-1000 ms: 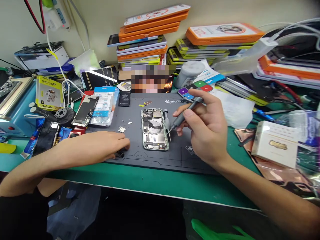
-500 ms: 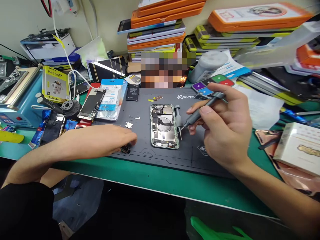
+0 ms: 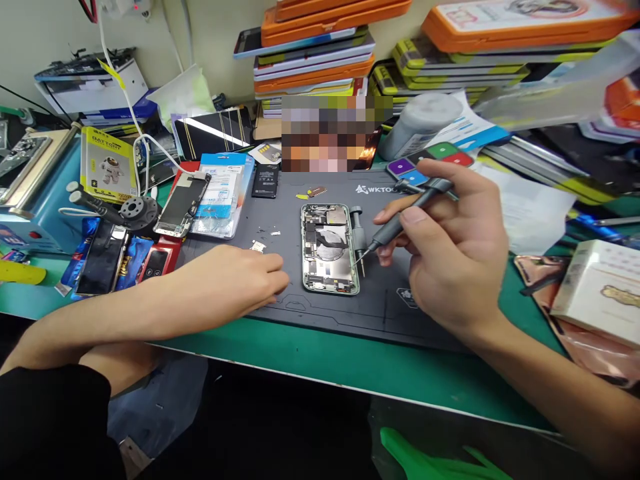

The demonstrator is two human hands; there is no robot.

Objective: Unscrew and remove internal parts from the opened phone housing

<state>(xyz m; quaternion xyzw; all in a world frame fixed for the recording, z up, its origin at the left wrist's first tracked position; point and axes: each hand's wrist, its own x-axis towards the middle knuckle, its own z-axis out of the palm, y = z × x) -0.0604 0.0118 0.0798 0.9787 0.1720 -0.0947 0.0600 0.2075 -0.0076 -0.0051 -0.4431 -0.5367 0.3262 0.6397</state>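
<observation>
An opened phone housing (image 3: 331,250) with its inner parts exposed lies on the dark grey work mat (image 3: 345,317). My right hand (image 3: 453,247) grips a grey screwdriver (image 3: 390,230), its tip pointing down at the housing's right edge; whether the tip touches cannot be seen. A second screwdriver (image 3: 358,233) lies along that same edge. To the left of the housing, my left hand (image 3: 245,280) is closed with fingers curled down over the mat. What those fingers hold, if anything, is hidden. Beyond them lies a small whitish metal plate (image 3: 257,247).
A phone battery (image 3: 265,181) and a detached screen (image 3: 183,205) lie at the back left. Behind the mat stand stacked orange cases (image 3: 313,23) and a grey bottle (image 3: 423,123). A white box (image 3: 600,283) sits at the right, near the green table's front edge (image 3: 320,363).
My left hand has moved right, closer to the housing. The small dark part seen by its fingertips earlier is out of sight. My right hand keeps the screwdriver at nearly the same spot.
</observation>
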